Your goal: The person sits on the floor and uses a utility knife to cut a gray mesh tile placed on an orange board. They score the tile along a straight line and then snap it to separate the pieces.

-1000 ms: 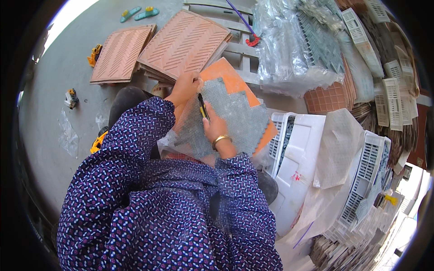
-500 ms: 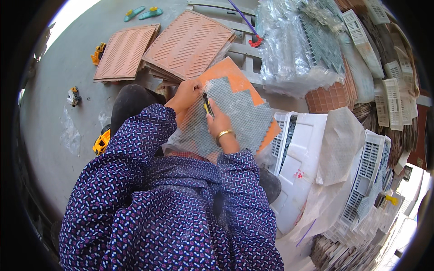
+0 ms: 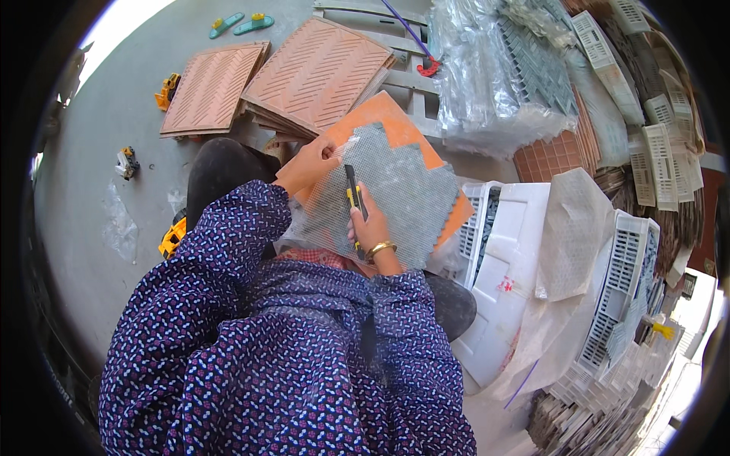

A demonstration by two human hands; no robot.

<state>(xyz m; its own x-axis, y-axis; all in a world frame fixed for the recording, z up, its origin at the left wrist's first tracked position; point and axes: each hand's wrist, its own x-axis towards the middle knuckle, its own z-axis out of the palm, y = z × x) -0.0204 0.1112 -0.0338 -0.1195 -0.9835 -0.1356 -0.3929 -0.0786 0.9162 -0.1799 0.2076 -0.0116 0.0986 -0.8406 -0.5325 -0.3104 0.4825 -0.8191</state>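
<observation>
right hand (image 3: 370,226) around one knife (image 3: 353,190)

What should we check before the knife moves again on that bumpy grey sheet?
1. Right hand grips the utility knife: ok.
2. Left hand holds the grey mosaic sheet at its top left edge: ok.
3. Left fingers away from the blade: ok, they sit off to the side.
4. Orange board under the sheet: ok.
5. Blade out: cannot tell.
</observation>
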